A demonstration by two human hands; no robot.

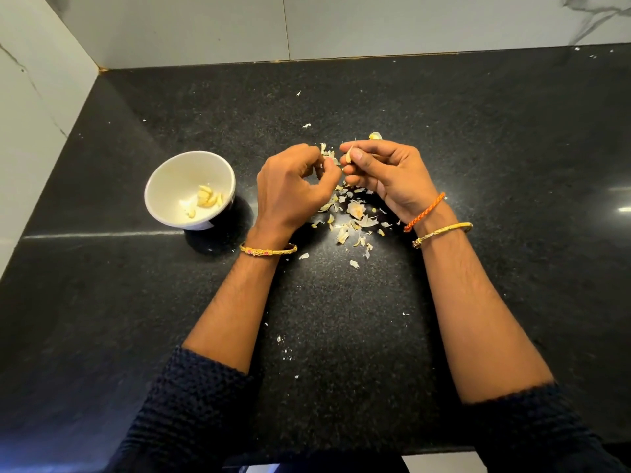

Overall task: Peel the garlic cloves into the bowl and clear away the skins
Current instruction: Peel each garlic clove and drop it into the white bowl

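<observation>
Peeling over a black speckled counter (478, 165): a garlic clove (349, 155) is pinched by the right hand (386, 175), skin (327, 152) by the left hand (293, 189); peeled cloves (206, 199) are held in the white bowl (164, 175); no writing is legible.

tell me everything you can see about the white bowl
The bowl is small, round and white, glossy like ceramic, with a dark band low on its outer wall. It stands upright on the black counter, left of both hands, touched by neither. Inside lie a few peeled garlic cloves, gathered toward its right side.
</observation>
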